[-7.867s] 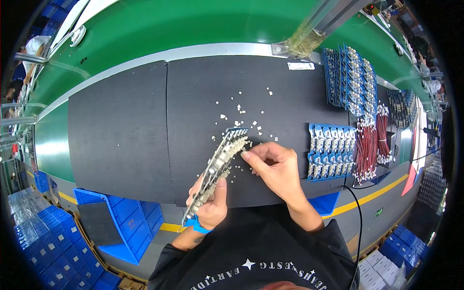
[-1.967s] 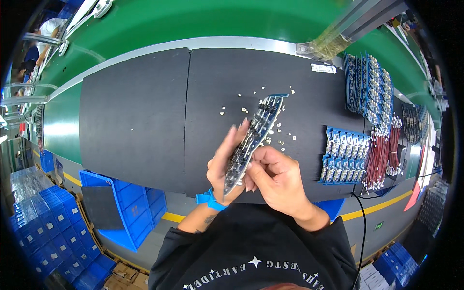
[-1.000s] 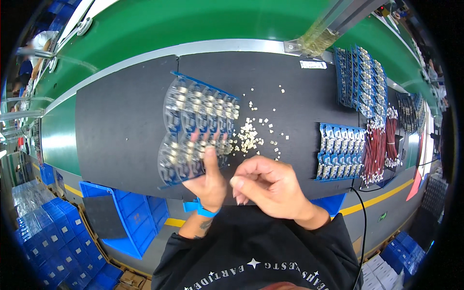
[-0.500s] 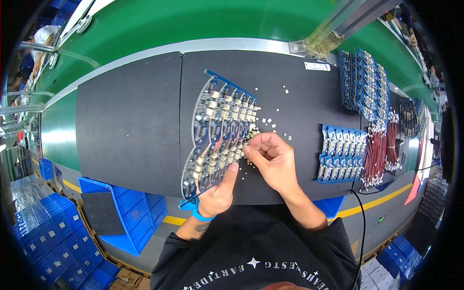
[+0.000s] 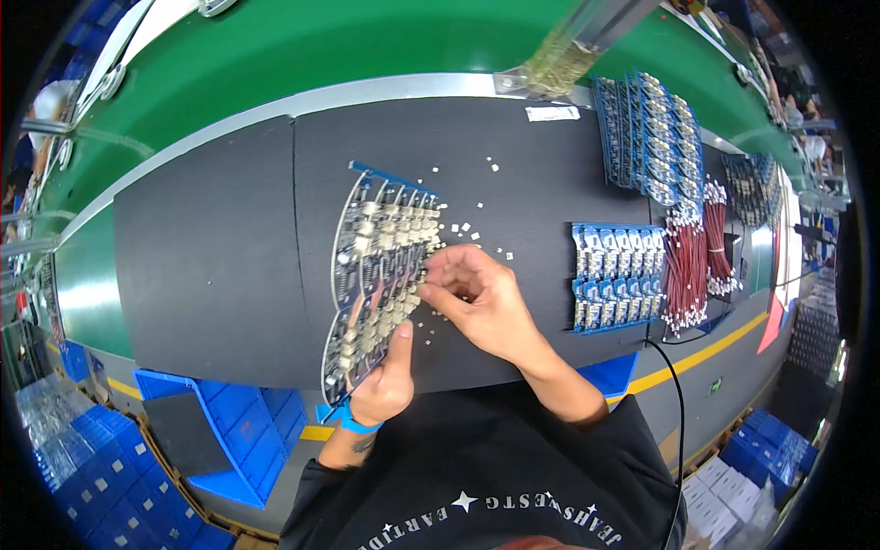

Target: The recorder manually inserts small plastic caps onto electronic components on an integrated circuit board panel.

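A panel of blue circuit boards (image 5: 362, 247), carrying rows of white connectors and dark coils, stands tilted above the black mat (image 5: 215, 211). My left hand (image 5: 385, 385), with a blue band at its wrist, grips the panel's lower end, the thumb lying along the near face. At the panel's right edge, the fingertips of my right hand (image 5: 481, 298) are pinched together beside the connectors. Whatever sits between those fingertips is too small to make out. Small white pieces (image 5: 466, 226) lie scattered on the mat just beyond my right hand, some hidden behind it.
Another board panel (image 5: 619, 277) lies flat to the right, beside bundles of red wires with white ends (image 5: 686, 275). Upright board panels (image 5: 651, 142) are stacked behind it. A metal post (image 5: 564, 55) rises at the back. Blue crates (image 5: 225, 431) stand below the table at left.
The whole view has shifted, moving the table contents leftward in the picture. The panel leans slightly differently in my left hand, and my right fingers remain at its right edge.
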A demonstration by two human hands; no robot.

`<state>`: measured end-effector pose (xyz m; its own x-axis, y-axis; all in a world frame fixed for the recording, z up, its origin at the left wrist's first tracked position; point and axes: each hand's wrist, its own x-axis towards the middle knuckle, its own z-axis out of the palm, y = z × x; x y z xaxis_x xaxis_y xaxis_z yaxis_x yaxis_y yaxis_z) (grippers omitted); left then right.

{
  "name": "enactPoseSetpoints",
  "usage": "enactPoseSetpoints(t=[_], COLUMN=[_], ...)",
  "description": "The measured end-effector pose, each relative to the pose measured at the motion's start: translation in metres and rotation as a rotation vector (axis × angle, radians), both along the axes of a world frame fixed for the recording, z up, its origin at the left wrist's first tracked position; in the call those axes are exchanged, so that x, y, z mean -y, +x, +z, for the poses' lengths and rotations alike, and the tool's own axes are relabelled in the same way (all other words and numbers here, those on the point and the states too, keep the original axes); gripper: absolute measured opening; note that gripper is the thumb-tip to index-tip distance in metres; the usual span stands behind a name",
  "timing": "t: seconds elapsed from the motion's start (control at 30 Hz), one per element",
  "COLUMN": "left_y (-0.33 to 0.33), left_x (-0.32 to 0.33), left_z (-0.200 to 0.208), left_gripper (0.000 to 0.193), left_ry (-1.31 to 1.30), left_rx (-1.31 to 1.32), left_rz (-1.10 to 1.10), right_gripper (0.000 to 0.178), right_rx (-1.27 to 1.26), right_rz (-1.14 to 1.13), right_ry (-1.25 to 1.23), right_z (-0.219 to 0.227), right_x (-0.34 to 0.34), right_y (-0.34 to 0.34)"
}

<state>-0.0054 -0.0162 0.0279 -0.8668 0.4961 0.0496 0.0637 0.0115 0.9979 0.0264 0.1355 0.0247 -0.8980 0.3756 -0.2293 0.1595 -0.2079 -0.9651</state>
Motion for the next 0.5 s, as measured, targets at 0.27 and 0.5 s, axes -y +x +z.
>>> enactPoseSetpoints(t=[0.27,0.5], left_y=[-0.003,0.0], left_x=[0.001,-0.008], left_z=[0.002,0.0], left_gripper=[0.05,0.035], left_ry=[-0.275,-0.215], left_rx=[-0.311,-0.325], left_rz=[-0.053,0.138], right_gripper=[0.022,0.023], right_rx=[0.038,-0.071], right_rz=[0.028,-0.054], right_ry=[-0.102,-0.241], right_z=[-0.006,0.006], right_x=[-0.003,0.009], right_y=[0.003,0.0])
